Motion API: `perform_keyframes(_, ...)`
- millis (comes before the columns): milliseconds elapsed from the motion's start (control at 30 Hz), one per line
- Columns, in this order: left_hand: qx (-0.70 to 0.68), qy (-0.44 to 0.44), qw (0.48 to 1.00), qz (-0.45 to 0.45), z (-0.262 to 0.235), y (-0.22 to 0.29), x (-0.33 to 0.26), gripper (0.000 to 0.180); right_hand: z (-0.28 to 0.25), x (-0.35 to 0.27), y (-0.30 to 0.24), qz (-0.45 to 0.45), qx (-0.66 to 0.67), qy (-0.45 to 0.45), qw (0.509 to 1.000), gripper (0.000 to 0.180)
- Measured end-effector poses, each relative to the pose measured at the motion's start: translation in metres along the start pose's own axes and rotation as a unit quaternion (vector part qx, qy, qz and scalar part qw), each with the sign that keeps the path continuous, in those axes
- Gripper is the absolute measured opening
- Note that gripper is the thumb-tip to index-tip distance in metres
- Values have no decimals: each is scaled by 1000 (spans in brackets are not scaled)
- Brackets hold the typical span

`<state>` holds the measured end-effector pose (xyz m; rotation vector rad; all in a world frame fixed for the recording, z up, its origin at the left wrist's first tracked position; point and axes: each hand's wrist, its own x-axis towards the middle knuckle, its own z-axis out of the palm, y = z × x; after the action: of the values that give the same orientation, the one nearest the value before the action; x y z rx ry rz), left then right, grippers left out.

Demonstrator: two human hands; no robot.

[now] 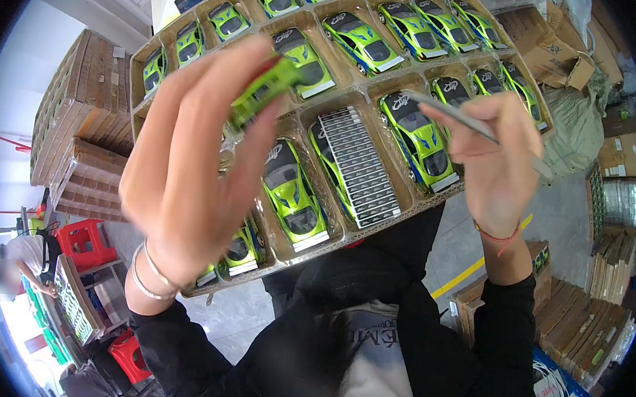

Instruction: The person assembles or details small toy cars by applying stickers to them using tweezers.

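My left hand pinches a small green toy car between thumb and fingers, raised above a cardboard tray. Motion blurs the car. In my right hand is a slim grey pair of tweezers, its tip pointing left over the tray. The divided tray holds several green toy cars with blue markings. A sheet of small striped stickers lies across one compartment, partly covering the car there. Beside it sit another car on the left and one on the right.
Stacked cardboard trays stand at the left, near red stools and a person at another table. Opened cartons and a greenish plastic sack are at the far right. More flattened cardboard is piled lower right.
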<state>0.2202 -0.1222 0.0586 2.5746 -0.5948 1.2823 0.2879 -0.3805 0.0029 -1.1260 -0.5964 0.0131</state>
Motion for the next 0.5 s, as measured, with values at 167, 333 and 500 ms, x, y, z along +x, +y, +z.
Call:
perform_keyframes(167,0,-135,988,-70,12,-35,-41,39,24,1,14,139,-89,-47,985,38)
perform_keyframes(333,-106,-164,970,-145,6,-57,-55,15,34,-10,23,152,-151,-110,970,38)
perform_keyframes(500,20,-324,935,-145,-44,-72,-63,25,43,-16,29,193,-87,-101,972,40)
